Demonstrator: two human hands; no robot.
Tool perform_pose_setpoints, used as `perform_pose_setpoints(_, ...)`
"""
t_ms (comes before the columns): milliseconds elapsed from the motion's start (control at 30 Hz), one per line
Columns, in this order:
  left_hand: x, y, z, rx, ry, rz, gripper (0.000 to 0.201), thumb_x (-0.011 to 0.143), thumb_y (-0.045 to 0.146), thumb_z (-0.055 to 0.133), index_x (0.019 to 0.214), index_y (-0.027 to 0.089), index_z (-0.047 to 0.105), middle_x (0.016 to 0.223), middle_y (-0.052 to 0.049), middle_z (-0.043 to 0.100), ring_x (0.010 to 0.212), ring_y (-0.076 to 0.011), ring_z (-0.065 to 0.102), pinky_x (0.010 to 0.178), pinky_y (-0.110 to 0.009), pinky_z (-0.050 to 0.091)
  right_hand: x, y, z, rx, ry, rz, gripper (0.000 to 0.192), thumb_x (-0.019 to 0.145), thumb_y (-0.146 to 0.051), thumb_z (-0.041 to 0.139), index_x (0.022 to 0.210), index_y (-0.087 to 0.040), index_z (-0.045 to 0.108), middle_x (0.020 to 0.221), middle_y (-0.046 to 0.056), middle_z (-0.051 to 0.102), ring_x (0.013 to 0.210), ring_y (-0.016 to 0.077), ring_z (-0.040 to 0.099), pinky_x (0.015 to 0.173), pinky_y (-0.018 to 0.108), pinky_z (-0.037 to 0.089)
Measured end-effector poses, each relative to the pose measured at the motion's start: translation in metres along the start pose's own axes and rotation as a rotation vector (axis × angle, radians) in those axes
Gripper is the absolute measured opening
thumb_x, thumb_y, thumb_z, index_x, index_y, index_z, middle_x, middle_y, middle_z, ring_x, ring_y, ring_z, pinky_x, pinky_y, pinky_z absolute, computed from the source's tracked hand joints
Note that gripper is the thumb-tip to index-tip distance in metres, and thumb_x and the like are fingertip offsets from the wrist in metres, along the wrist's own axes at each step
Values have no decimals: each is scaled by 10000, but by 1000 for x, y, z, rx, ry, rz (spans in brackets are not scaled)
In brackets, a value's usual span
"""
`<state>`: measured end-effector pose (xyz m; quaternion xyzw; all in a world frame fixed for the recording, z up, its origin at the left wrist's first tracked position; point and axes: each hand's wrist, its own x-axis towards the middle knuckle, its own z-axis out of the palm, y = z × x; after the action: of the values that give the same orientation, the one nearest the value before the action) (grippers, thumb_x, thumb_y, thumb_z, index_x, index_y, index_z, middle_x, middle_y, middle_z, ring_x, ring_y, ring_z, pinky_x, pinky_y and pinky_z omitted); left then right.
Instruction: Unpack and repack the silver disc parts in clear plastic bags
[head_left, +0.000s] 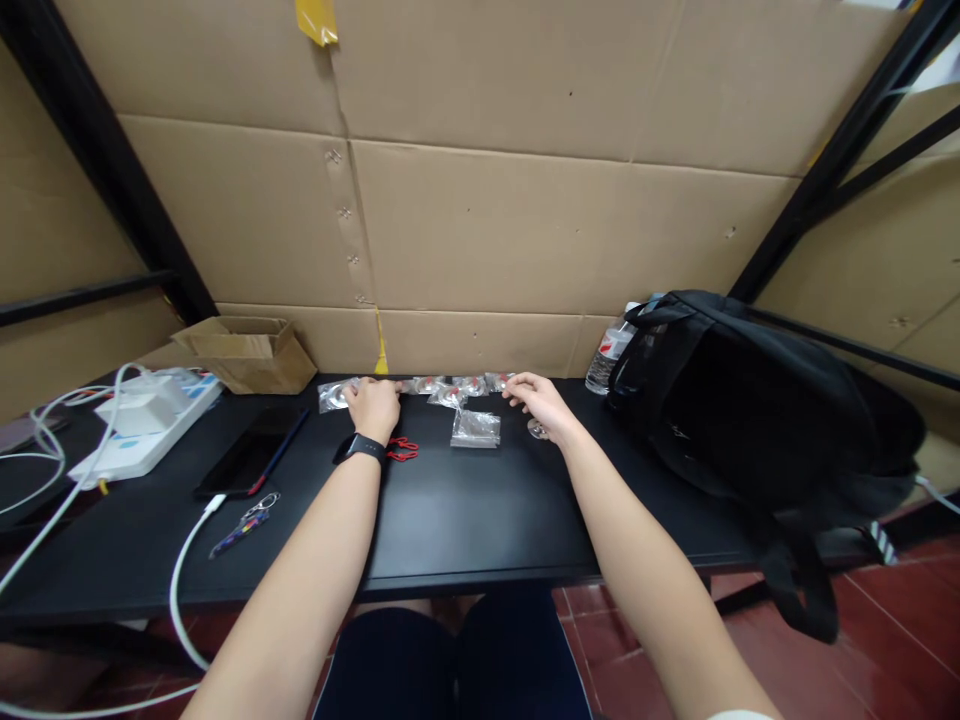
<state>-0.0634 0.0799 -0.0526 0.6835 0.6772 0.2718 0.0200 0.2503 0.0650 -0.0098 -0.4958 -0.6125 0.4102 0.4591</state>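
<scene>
A row of small clear plastic packets (450,388) with red and white contents lies along the back of the black table (465,520). My left hand (375,405), with a black wristband, rests curled at the row's left end, next to one packet (331,395). My right hand (534,400) touches the right end of the row with its fingertips. A separate clear packet (475,428) lies between my hands. Small red clips (403,449) sit by my left wrist.
A black backpack (757,400) fills the table's right side, with a water bottle (609,358) beside it. On the left are a dark phone (251,452) on a white cable, a key ring (244,526), a white power strip (142,425) and a small cardboard box (247,352). Cardboard lines the back.
</scene>
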Motion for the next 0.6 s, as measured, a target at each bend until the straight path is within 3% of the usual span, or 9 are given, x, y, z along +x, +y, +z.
perform_pose_setpoints(167,-2,1,7,86,65,11,466,841,179,520,1265,288,677,1407,-132,612,1264,-422,435,1002,-669,232,3,9,-19,-474,-40,-158,157,780,-281,665,907,-192,686,913,55,712,844,193,633,804,313,470)
perform_pose_setpoints(300,1,-2,0,78,69,15,530,828,172,520,1340,262,621,1471,-169,543,1309,-418,431,1016,-660,286,1,17,-44,-838,-198,-121,489,651,-349,850,1111,-244,721,1174,95,664,1094,278,608,931,354,465)
perform_pose_setpoints(400,4,-7,-14,1,-98,82,415,818,252,562,1207,238,705,1305,-166,671,1210,-390,548,1002,-565,384,2,22,-57,-857,-314,-37,681,547,-299,911,1194,-227,708,1188,105,670,1034,266,650,898,323,495)
perform_pose_setpoints(500,3,-16,-29,-107,-368,198,285,749,343,649,994,270,774,1027,-73,782,966,-291,685,893,-380,492,4,26,-61,-821,-327,3,575,559,-207,874,1118,-208,741,1094,83,720,893,226,688,801,285,513)
perform_pose_setpoints(600,0,-23,-41,-236,-580,238,313,671,417,713,936,267,782,973,-36,796,876,-247,716,815,-304,513,5,25,-60,-813,-306,4,463,553,-175,848,1007,-214,770,965,49,743,795,201,689,719,266,504)
